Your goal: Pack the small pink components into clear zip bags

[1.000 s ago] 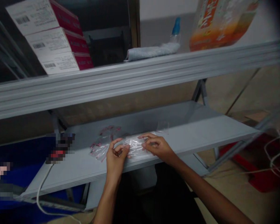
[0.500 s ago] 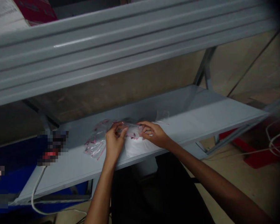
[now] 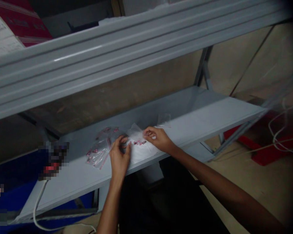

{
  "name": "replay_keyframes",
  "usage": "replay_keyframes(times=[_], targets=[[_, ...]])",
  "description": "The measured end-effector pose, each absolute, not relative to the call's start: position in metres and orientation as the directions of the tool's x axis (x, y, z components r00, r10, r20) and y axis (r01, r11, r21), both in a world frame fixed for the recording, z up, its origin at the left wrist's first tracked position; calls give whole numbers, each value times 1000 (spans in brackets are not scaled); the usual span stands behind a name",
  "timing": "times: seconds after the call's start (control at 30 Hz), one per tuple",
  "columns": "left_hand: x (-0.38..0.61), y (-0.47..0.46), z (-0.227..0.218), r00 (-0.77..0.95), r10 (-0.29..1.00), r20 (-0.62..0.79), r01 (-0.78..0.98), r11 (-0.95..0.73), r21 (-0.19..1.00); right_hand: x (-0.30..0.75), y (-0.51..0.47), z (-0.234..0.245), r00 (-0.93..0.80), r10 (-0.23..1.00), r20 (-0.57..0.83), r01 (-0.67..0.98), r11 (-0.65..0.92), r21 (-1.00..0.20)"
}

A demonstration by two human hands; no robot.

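Note:
A small clear plastic bag (image 3: pixel 134 130) lies over a white sheet or packet (image 3: pixel 143 155) near the shelf's front edge. Little pink and dark red pieces (image 3: pixel 139 142) show at it; whether they are inside or on top I cannot tell. My right hand (image 3: pixel 158 138) has its fingers pinched together at the bag's right side. On the left, my left hand (image 3: pixel 120 150) is curved, thumb apart from the fingers, nothing visible between them. Beside it lie several clear zip bags (image 3: pixel 99 152) with similar pink pieces.
Another clear bag (image 3: pixel 164 120) lies behind my right hand on the grey shelf (image 3: pixel 210 104). A thick upper beam (image 3: pixel 112 61) crosses above. At left are a blurred-out object (image 3: pixel 55 164) and a white cable (image 3: pixel 36 203). Something red (image 3: pixel 266 156) is on the floor at right.
Both hands held the bag raised between them; now it lies lower on the white sheet. My left fingers have loosened from it. The camera view has shifted slightly.

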State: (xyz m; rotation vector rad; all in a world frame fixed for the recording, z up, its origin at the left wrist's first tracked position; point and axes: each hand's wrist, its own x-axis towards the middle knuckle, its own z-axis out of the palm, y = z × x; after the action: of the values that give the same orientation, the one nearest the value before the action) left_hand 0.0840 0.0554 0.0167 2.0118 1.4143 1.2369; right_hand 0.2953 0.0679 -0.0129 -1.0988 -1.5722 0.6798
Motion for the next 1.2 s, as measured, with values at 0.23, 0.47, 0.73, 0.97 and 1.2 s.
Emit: replay_keyframes(times=[0.23, 0.47, 0.73, 0.97, 1.2], targets=[[85, 50, 13, 182, 835, 519, 660, -495, 565, 298, 68, -16, -11, 878, 478, 335, 454, -826], [89, 46, 16, 257, 813, 523, 624, -553, 552, 296, 69, -17, 3, 896, 445, 308, 422, -852], [88, 46, 15, 249, 811, 530, 639, -548, 539, 299, 63, -14, 25, 929, 369, 184, 359, -915], [88, 46, 15, 295, 809, 509, 633, -564, 530, 297, 63, -11, 19, 931, 365, 186, 355, -916], [88, 47, 12, 306, 806, 506, 626, -571, 531, 298, 64, -12, 11, 931, 364, 168, 357, -919]])
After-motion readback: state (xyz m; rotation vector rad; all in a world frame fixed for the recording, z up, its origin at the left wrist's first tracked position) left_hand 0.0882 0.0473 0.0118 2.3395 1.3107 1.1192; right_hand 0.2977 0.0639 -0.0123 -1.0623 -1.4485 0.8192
